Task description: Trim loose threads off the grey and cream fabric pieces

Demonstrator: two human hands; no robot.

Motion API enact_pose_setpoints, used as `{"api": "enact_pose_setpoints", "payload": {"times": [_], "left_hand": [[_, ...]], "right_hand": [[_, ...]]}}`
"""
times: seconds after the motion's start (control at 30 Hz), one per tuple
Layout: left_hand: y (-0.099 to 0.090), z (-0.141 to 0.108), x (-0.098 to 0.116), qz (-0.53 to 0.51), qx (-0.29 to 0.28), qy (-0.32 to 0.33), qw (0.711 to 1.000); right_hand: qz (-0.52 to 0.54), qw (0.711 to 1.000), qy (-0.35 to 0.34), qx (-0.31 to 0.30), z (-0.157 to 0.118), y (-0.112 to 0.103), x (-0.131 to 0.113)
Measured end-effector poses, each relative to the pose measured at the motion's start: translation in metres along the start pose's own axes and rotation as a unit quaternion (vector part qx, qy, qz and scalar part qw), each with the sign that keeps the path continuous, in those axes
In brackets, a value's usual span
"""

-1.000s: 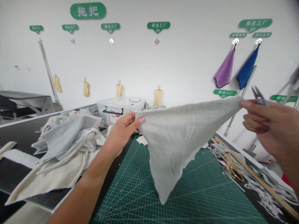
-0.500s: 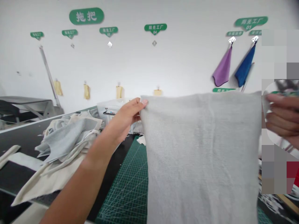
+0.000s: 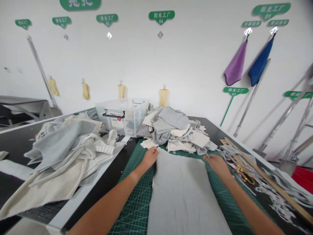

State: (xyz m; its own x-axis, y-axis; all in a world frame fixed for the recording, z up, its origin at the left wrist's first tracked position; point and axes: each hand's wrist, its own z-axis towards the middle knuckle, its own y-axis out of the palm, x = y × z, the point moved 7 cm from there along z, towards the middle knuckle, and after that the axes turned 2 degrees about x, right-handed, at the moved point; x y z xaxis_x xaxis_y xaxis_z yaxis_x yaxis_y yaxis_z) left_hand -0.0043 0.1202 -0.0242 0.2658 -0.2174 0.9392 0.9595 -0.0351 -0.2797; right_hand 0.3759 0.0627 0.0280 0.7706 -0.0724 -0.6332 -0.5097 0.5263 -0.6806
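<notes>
Grey knitted cloth [image 3: 181,192], held up in the air a moment earlier, now lies at six o'clock over the green gridded cutting mat [image 3: 132,186], so its far edge is spread between both hands. The left hand [image 3: 149,158] pinches the far left corner; the right hand [image 3: 217,164], at the opposite corner, is closed on a small bluish tool [image 3: 207,155], probably snips. Green wall signs read "阳光工厂 04" [image 3: 161,16] at twelve o'clock and "阳光工厂 01" [image 3: 271,11] at one; the clear plastic bin's label [image 3: 116,122], toward eleven, is illegible.
</notes>
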Motion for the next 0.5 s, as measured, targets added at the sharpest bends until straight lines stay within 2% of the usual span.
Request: {"api": "enact_pose_setpoints", "payload": {"times": [0.03,0.1,0.23,0.3,0.4,0.5], "left_hand": [[-0.001,0.002,0.002,0.016,0.013,0.027,0.999],[-0.004,0.005,0.007,0.035,0.031,0.067,0.997],[-0.007,0.005,0.007,0.038,0.045,0.081,0.995],[-0.007,0.004,0.004,0.034,0.049,0.075,0.995],[-0.005,0.003,0.0,0.025,0.048,0.069,0.996],[-0.005,0.002,0.003,0.027,0.044,0.079,0.995]], "right_hand": [[-0.01,1.0,0.009,-0.024,0.0,0.012,-0.001],[-0.004,0.998,-0.014,-0.057,-0.001,0.033,-0.022],[0.094,0.975,-0.133,-0.148,-0.013,0.078,-0.098],[0.134,0.966,-0.151,-0.161,-0.016,0.099,-0.126],[0.16,0.961,-0.155,-0.163,-0.021,0.128,-0.148],[0.145,0.965,-0.167,-0.14,-0.031,0.145,-0.153]]}}
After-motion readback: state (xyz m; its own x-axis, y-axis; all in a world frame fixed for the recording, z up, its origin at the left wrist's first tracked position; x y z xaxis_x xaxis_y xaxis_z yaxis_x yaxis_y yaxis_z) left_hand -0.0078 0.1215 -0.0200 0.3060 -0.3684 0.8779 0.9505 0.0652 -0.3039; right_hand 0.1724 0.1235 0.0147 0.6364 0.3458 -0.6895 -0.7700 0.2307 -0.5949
